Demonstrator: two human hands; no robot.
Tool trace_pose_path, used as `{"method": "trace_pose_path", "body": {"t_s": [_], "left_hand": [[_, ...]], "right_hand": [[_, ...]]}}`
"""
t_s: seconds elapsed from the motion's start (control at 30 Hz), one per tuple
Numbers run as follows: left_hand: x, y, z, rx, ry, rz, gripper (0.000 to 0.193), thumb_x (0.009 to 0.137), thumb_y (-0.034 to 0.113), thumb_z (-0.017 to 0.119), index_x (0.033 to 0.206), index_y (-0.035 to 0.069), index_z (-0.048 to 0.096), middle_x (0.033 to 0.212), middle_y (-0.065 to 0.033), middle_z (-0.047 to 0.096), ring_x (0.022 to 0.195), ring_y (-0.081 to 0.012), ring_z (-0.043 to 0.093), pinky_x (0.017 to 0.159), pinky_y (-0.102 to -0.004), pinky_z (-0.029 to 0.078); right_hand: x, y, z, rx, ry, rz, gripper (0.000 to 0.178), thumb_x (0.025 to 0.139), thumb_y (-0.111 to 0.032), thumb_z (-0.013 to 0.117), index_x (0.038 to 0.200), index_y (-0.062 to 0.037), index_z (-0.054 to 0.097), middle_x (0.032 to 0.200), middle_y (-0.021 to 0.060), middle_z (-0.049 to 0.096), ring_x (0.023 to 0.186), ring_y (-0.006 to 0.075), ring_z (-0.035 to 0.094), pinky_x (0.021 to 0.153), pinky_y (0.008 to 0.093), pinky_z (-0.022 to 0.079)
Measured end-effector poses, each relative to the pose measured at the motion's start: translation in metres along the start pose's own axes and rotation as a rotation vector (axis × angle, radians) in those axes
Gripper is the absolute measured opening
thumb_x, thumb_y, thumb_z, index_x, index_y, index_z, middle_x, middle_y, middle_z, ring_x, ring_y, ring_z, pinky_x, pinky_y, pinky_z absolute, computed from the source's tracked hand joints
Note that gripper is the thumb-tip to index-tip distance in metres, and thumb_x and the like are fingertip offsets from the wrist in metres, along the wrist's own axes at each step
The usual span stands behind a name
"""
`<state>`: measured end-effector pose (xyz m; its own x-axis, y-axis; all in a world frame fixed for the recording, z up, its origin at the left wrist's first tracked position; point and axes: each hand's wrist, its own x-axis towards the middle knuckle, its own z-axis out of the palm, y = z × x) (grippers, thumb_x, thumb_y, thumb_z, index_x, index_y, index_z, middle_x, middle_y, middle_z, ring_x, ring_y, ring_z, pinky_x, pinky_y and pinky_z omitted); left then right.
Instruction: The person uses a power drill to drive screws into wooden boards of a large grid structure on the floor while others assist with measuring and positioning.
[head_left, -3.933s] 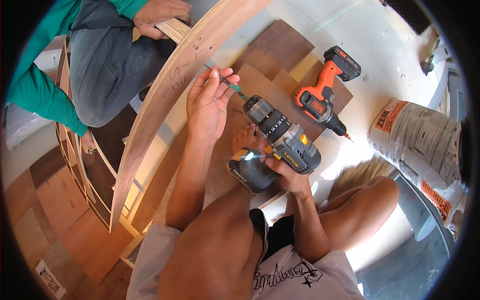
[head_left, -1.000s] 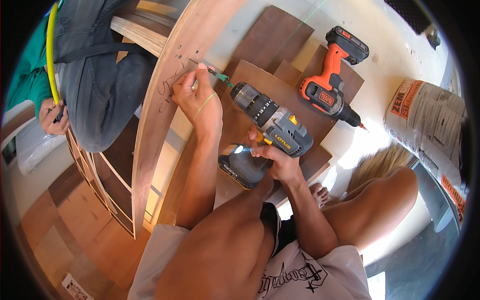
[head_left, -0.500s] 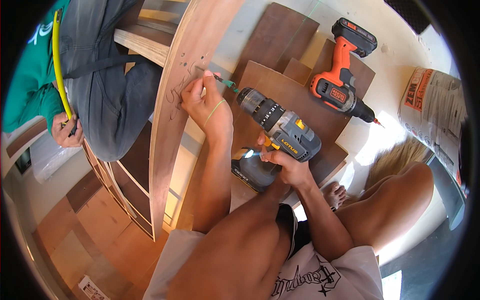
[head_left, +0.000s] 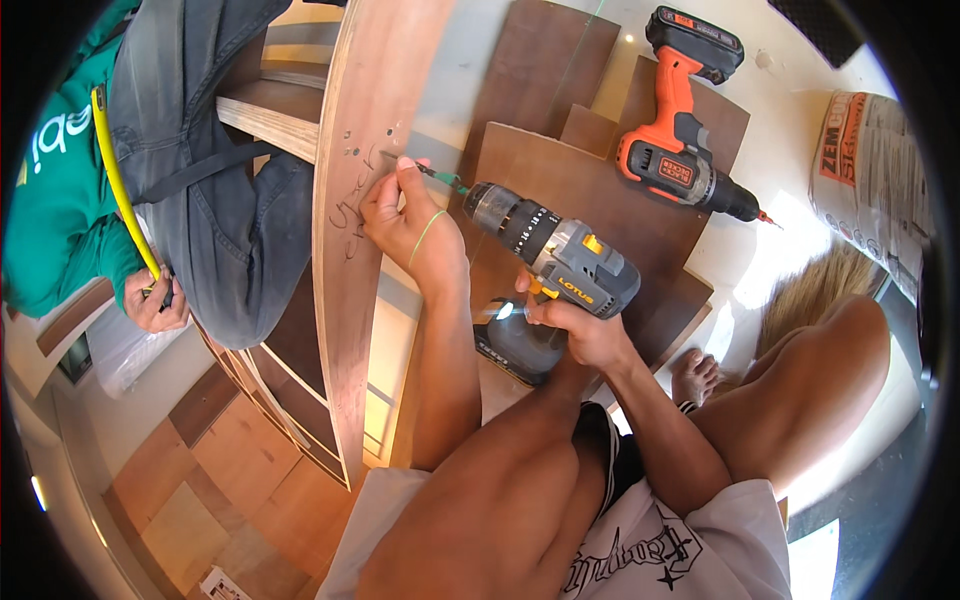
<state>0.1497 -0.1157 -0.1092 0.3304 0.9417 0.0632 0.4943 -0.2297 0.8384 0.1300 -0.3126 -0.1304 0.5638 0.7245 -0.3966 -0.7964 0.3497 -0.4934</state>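
My right hand (head_left: 580, 330) grips the handle of a grey and yellow cordless drill (head_left: 560, 255) with its work light on. The drill's green bit (head_left: 445, 178) points left at an upright brown plywood panel (head_left: 355, 230) that carries several small holes and pencil marks. My left hand (head_left: 410, 215), a green band on its wrist, pinches the tip of the bit right against the panel's face. A small screw may be between the fingers; it is too small to tell.
An orange and black drill (head_left: 680, 150) lies on dark wood offcuts (head_left: 560, 90) on the floor. Another person in grey trousers and a green top stands at the left, one hand (head_left: 150, 300) holding a yellow tape. A printed sack (head_left: 870, 180) leans at the right.
The drill and my left hand have stayed at the panel's holes while my view shifted slightly. The other person's hand with the yellow tape has dropped lower at the left.
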Motion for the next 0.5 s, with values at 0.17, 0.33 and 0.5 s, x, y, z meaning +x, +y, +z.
{"method": "trace_pose_path", "body": {"t_s": [0.17, 0.33, 0.5], "left_hand": [[-0.001, 0.000, 0.002, 0.058, 0.019, 0.055, 0.034, 0.105, 0.025, 0.066, 0.097, -0.007, 0.076, 0.112, -0.0088, 0.061, 0.097, -0.0172, 0.066, 0.087, -0.0339, 0.053], [-0.002, 0.004, 0.000, 0.213, 0.004, 0.087, 0.031, 0.105, 0.023, 0.064, 0.094, -0.004, 0.076, 0.113, -0.0095, 0.060, 0.097, -0.0184, 0.065, 0.089, -0.0347, 0.052], [-0.001, -0.002, 0.000, 0.241, 0.004, 0.130, 0.032, 0.104, 0.026, 0.063, 0.093, -0.001, 0.077, 0.114, -0.0111, 0.059, 0.105, -0.0228, 0.057, 0.096, -0.0382, 0.046]], "right_hand": [[0.002, 0.000, 0.005, -0.068, 0.043, -0.029, 0.041, 0.076, 0.006, 0.064, 0.116, -0.0023, 0.064, 0.103, 0.0065, 0.069, 0.086, 0.0135, 0.063, 0.077, 0.0295, 0.051], [-0.001, 0.001, 0.008, 0.033, 0.040, -0.028, 0.043, 0.073, 0.007, 0.065, 0.115, -0.0021, 0.064, 0.103, 0.0071, 0.069, 0.087, 0.0140, 0.062, 0.076, 0.0297, 0.051], [0.002, 0.003, 0.006, -0.005, 0.053, -0.003, 0.042, 0.078, 0.005, 0.062, 0.119, -0.0026, 0.057, 0.102, 0.0086, 0.069, 0.081, 0.0145, 0.065, 0.075, 0.0311, 0.054]]}}
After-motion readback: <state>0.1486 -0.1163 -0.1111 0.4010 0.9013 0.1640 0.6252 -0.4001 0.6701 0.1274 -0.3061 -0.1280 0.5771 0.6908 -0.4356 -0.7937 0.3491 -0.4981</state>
